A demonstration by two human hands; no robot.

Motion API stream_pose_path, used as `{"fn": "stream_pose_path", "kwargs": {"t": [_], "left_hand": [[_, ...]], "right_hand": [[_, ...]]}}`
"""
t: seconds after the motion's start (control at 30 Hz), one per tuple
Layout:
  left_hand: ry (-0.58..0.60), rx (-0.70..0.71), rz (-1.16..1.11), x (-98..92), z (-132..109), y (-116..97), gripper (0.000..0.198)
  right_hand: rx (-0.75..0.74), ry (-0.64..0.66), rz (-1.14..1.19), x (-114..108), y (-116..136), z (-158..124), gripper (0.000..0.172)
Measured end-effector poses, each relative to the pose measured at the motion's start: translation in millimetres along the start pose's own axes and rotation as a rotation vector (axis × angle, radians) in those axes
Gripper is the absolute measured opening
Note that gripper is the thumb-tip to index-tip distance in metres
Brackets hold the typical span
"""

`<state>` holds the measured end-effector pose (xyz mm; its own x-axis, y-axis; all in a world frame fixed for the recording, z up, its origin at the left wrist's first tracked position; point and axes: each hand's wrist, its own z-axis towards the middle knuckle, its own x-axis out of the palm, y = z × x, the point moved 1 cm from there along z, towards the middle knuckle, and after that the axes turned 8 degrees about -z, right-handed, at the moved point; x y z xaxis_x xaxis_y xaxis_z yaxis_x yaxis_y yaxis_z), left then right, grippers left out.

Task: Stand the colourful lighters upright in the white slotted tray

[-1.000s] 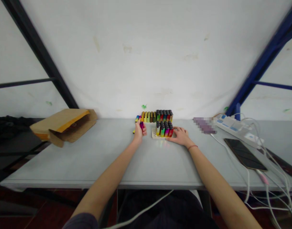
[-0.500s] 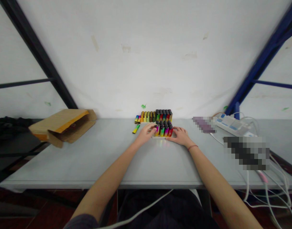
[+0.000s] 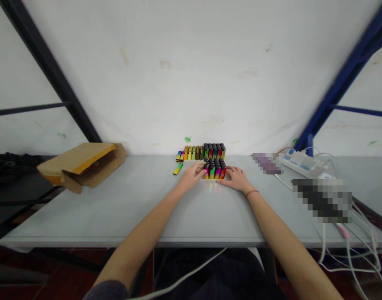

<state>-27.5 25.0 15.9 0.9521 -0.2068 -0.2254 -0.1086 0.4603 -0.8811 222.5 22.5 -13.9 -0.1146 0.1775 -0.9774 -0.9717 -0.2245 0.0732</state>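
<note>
Several colourful lighters with black tops stand upright in rows in a low, pale tray at the middle of the table. My left hand is at the tray's left end, thumb and fingers closed on the pink-and-orange lighter at the front left corner. The fingers partly hide that lighter. My right hand grips the tray's right end, thumb along its front edge and fingers at the side. A loose yellow-green lighter lies flat left of my left hand.
Behind the tray stand a block of black-topped lighters and rows of yellow and brown lighters. More lighters lie beside them. An open cardboard box is at left; a power strip and white cables are at right.
The front-left lighter has shifted slightly right and stands closer in line with the others. My left thumb and fingers moved a little with it. My right hand has stayed in place.
</note>
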Motion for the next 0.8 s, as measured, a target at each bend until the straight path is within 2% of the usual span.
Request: {"fn": "stream_pose_path", "kwargs": {"t": [0.1,0.2,0.3,0.37,0.4,0.53,0.6,0.67,0.73,0.8], "left_hand": [[0.020,0.017,0.038,0.0,-1,-4,0.021],[0.036,0.094,0.131,-5.5,1,-10,0.017],[-0.117,0.109,0.298,-24.3,6,-11,0.019],[-0.260,0.012,0.470,-43.3,8,-6,0.024],[-0.294,-0.060,0.577,-53.1,9,-1,0.027],[-0.275,-0.361,0.910,-81.0,5,17,0.040],[-0.241,-0.422,0.960,-84.1,3,23,0.044],[-0.210,-0.422,0.957,-81.5,3,25,0.036],[-0.193,-0.415,0.890,-76.2,4,24,0.024],[-0.224,-0.406,0.741,-70.9,7,23,0.017]], "right_hand": [[-0.007,0.001,-0.024,-1,3,1,0.075],[-0.004,0.009,-0.056,-3,4,4,0.077],[0.014,0.021,-0.060,-4,3,8,0.079],[0.017,0.024,-0.045,-4,3,9,0.079],[0.017,0.023,-0.036,-5,2,9,0.078],[0.006,0.021,-0.013,-6,2,5,0.078],[0.000,0.023,-0.001,-6,2,3,0.079],[0.003,0.026,0.011,-6,2,2,0.080],[0.008,0.028,0.018,-6,2,1,0.081],[0.008,0.031,0.024,-5,1,1,0.082]]}}
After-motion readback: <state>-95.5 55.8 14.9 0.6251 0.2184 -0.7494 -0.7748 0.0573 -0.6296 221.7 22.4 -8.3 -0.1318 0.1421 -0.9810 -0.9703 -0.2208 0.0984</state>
